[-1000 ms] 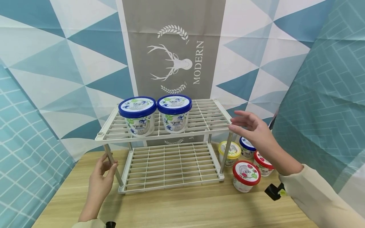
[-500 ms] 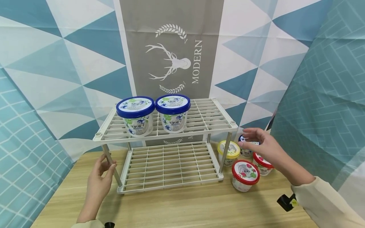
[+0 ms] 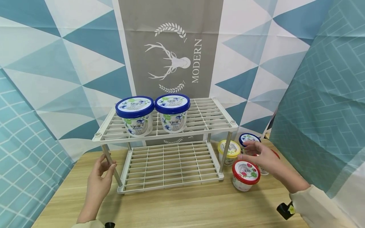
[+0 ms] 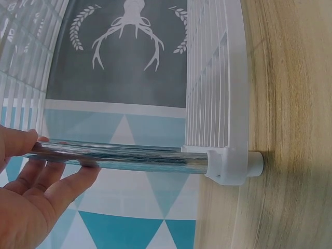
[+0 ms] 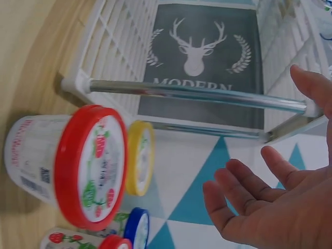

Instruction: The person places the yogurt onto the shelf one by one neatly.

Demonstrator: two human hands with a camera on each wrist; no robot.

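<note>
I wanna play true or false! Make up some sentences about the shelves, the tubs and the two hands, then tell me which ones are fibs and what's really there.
1. Two blue-lidded tubs stand on the top shelf. True.
2. The right hand is holding a tub. False: that hand holds nothing.
3. The left hand grips a metal pole. True.
4. The yellow-lidded tub is up on the top shelf. False: it is down on the wooden table.
5. The wall cloth has the word MODERN on it. True.
6. The front red-lidded tub has tipped over. False: it stands upright on the table.
</note>
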